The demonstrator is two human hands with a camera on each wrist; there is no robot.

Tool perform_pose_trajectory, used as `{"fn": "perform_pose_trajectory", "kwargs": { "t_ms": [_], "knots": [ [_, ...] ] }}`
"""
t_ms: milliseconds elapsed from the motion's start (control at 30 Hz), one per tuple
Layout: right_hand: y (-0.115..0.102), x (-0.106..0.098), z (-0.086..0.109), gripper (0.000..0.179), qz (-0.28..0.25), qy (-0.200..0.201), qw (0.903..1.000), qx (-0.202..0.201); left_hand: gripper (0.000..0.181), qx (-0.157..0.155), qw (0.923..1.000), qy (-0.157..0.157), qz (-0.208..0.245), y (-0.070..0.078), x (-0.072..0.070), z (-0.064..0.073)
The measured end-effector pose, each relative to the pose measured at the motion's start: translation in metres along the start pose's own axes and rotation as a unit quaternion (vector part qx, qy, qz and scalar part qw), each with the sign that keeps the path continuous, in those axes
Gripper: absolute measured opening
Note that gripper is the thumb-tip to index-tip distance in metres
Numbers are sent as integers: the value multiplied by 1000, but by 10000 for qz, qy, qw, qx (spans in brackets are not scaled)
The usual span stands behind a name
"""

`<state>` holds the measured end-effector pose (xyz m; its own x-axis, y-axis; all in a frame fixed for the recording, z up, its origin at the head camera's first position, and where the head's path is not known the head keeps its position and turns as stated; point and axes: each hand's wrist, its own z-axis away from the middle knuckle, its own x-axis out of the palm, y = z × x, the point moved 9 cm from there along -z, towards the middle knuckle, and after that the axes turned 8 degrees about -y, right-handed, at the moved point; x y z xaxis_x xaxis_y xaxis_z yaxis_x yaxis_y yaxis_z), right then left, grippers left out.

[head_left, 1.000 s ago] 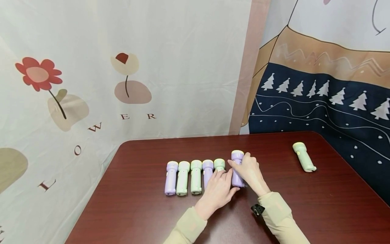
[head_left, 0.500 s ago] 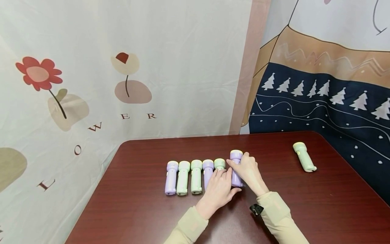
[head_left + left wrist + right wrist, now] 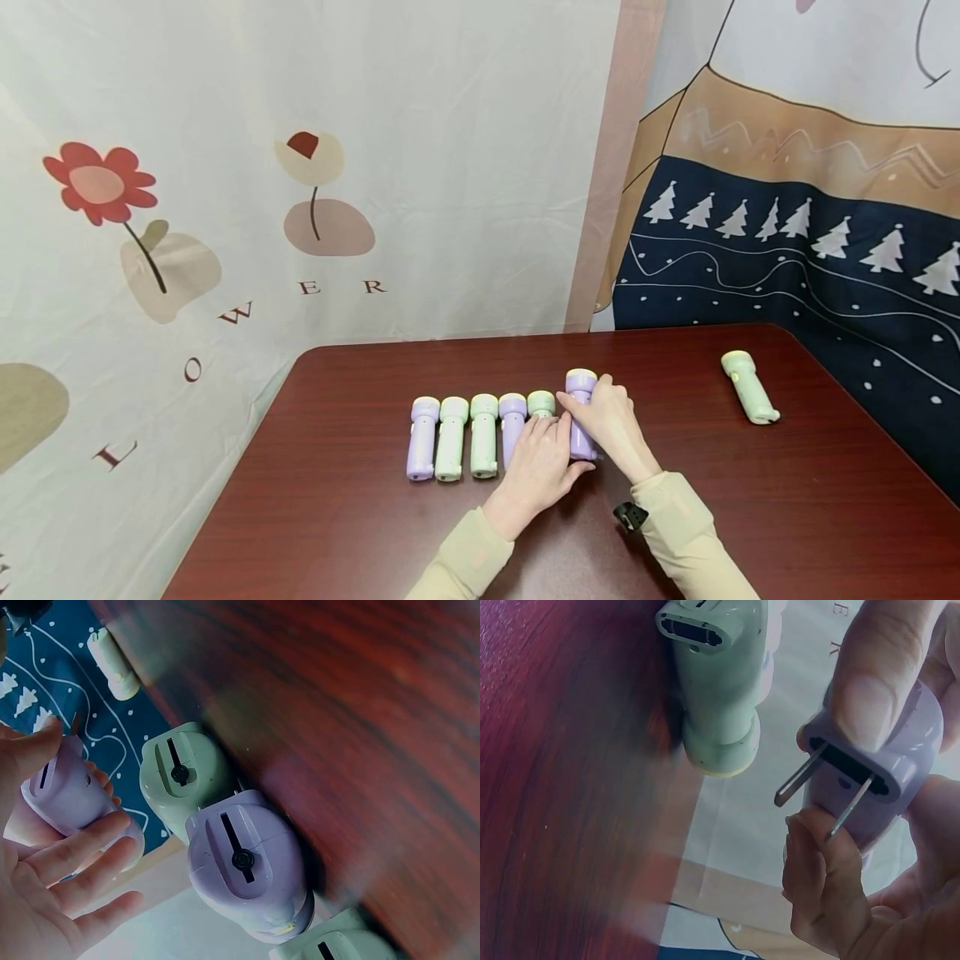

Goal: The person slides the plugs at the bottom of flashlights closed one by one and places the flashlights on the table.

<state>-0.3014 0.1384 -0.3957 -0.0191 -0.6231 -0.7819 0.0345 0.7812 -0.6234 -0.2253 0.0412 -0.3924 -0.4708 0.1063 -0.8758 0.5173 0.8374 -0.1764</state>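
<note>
A purple flashlight (image 3: 581, 385) with a pale yellow lens rim is held at the right end of a row. My right hand (image 3: 611, 418) grips its body from the right. My left hand (image 3: 536, 467) is at its left side and lower end. In the right wrist view the left thumb (image 3: 866, 705) presses beside a slot, with two metal plug prongs (image 3: 799, 776) sticking out. The left wrist view shows left fingers (image 3: 94, 862) along the purple body. Under the left hand, a green flashlight (image 3: 541, 403) and a purple one (image 3: 513, 408) are partly hidden.
Left of these lie a green flashlight (image 3: 483, 437), another green one (image 3: 450, 442) and a purple one (image 3: 422, 442), side by side. One green flashlight (image 3: 750, 387) lies apart near the right edge of the dark red table (image 3: 337, 500). Printed cloth (image 3: 450, 167) hangs behind.
The purple flashlight and my right hand have shifted slightly left, towards the row. My left hand has stayed nearly still, and the other flashlights have not moved.
</note>
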Motion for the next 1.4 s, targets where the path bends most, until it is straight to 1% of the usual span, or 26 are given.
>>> {"fn": "perform_pose_trajectory", "kwargs": {
  "t_ms": [300,433,600,800,967,1400],
  "knots": [
    [-3,0,2,66,-5,24,10000,-17,72,41,10000,51,-57,0,-1,0],
    [-4,1,2,68,35,-18,10000,15,73,93,9998,169,-47,1,-3,0],
    [-5,0,4,71,34,-65,9999,69,72,142,9992,376,69,0,-7,0],
    [-7,-2,6,69,3,9,10000,28,73,132,9984,511,212,-1,-11,0],
    [-8,-3,5,67,36,56,10000,2,73,148,9983,514,231,-1,-10,0],
    [-8,-3,4,69,74,68,9999,-49,64,211,9987,410,236,-1,-8,0]
  ]
}}
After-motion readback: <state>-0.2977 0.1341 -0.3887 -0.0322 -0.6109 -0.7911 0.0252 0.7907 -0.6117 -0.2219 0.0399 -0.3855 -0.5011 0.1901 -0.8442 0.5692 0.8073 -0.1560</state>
